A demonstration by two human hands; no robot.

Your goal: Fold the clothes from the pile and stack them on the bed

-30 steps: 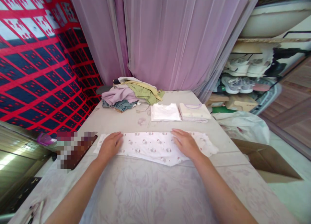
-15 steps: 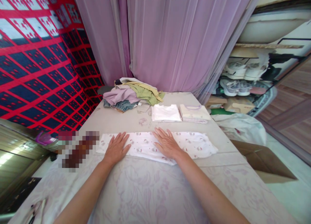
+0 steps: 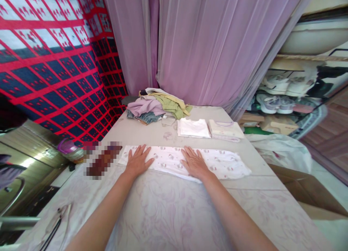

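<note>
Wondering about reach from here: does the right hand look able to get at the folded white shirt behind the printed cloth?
Probably yes. The right hand lies flat on the printed cloth, and only bare table separates it from the folded white shirt.

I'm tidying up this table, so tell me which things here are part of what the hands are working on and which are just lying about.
In hand:
- left hand and right hand, both flat on the printed white garment

Lying about:
- folded white top
- folded cream top
- pile of unfolded clothes
- cardboard box
- shoes on the shelf
</note>
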